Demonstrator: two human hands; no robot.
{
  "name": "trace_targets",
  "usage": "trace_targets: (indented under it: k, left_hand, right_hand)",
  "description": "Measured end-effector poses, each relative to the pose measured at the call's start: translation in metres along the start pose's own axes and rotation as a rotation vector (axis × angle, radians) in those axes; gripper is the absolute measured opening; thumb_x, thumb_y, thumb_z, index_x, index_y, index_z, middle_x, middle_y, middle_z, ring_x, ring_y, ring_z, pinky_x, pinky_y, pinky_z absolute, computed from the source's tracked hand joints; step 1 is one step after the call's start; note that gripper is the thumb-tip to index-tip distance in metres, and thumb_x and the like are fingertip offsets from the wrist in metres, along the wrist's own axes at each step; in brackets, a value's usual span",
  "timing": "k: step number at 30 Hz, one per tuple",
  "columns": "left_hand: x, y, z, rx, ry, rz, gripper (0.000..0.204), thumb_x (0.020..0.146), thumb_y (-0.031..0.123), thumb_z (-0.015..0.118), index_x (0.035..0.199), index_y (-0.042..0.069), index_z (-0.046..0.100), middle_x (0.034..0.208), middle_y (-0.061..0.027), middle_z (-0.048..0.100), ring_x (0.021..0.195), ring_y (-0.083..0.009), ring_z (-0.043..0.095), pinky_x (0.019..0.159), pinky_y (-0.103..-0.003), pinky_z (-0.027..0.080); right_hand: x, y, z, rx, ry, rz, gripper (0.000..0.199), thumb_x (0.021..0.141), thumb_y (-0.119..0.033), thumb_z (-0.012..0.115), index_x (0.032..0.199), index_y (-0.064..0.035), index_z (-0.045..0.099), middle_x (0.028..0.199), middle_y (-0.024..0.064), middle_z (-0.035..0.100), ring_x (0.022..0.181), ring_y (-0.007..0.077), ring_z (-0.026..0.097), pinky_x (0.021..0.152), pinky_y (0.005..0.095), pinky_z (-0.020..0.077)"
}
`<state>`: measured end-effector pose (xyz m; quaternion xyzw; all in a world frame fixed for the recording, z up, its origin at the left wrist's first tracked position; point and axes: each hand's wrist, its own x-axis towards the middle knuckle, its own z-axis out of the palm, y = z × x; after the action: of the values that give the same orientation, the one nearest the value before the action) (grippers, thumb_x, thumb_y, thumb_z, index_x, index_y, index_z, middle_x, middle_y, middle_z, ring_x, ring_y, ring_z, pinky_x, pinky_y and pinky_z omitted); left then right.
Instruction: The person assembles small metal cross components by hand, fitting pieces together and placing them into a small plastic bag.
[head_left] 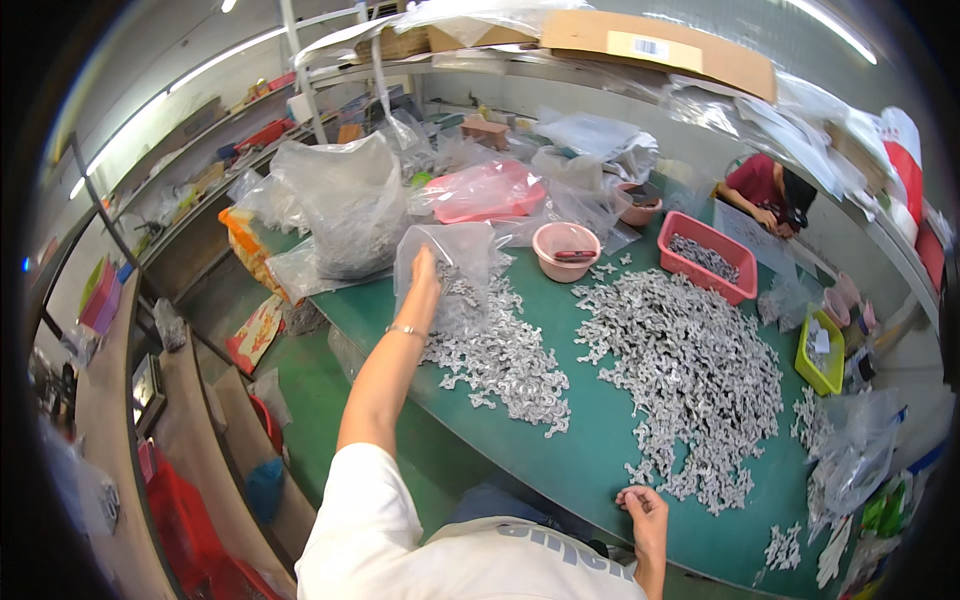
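Observation:
My left hand (425,268) is stretched out over the green table, its fingers closed at a clear plastic bag (460,245). Small grey metal parts show through the lower side of this bag. More of the same parts spill in a smaller pile (510,370) just below it. My right hand (645,505) is low over the table's front edge, fingertips pressed together; whatever they may hold is too small to name. Beside it spreads a large pile of grey metal parts (690,380).
A pink basket (708,277) of parts, a round pink bowl (566,238) with a red-handled tool and a yellow-green basket (820,362) stand around the piles. A big filled plastic bag (345,205) sits at the left. Across the table another person (765,190) bends over work.

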<state>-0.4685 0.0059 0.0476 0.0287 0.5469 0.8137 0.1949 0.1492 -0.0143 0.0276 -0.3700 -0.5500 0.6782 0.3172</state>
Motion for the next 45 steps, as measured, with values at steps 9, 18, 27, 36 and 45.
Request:
trace_targets:
  k: [9,18,27,36,45]
  left_hand:
    - [-0.233,-0.049,0.07,-0.057,-0.08,0.143,0.038,0.084,0.014,0.05,0.119,0.002,0.042,0.117,-0.0095,0.046,0.105,-0.019,0.045,0.091,-0.03,0.035]
    - [-0.396,-0.115,0.074,0.541,-1.152,0.309,0.029,0.079,0.004,0.057,0.107,0.007,0.054,0.114,-0.0076,0.046,0.107,-0.0179,0.045,0.081,-0.028,0.041]
    - [-0.45,-0.132,0.081,0.678,-1.324,0.326,0.029,0.077,0.003,0.059,0.105,0.006,0.056,0.116,-0.0104,0.047,0.106,-0.0217,0.046,0.082,-0.029,0.04]
    - [-0.483,-0.133,0.11,0.445,-1.34,-0.127,0.036,0.074,-0.007,0.06,0.109,0.0,0.052,0.11,-0.01,0.049,0.098,-0.0166,0.051,0.081,-0.027,0.044]
    - [-0.486,-0.13,0.115,0.359,-1.376,-0.017,0.02,0.074,-0.013,0.058,0.093,-0.007,0.06,0.094,-0.0121,0.055,0.084,-0.0168,0.057,0.072,-0.025,0.049]
  right_hand:
    - [-0.004,0.001,-0.058,-0.812,0.484,-0.414,0.01,0.073,-0.004,0.06,0.082,-0.0021,0.058,0.083,0.0114,0.057,0.081,0.028,0.051,0.076,0.0349,0.0391]
    - [-0.017,-0.002,-0.06,-0.995,0.467,-0.452,0.02,0.068,-0.006,0.065,0.086,-0.0018,0.059,0.089,0.0119,0.057,0.085,0.0305,0.05,0.076,0.0368,0.0388]
    - [0.018,0.005,-0.054,-1.333,0.48,-0.545,0.019,0.066,-0.008,0.068,0.085,-0.0063,0.062,0.084,0.0064,0.055,0.083,0.0236,0.049,0.073,0.0345,0.0348]
    - [-0.014,-0.007,-0.056,0.187,0.619,-0.178,0.006,0.081,-0.003,0.059,0.083,0.0012,0.061,0.08,0.0049,0.061,0.072,0.0085,0.053,0.067,0.0222,0.0421]
    - [-0.026,-0.012,-0.047,0.395,0.537,-0.204,0.01,0.081,0.001,0.057,0.091,0.0031,0.058,0.085,0.0057,0.06,0.074,0.0085,0.054,0.067,0.0206,0.0421]
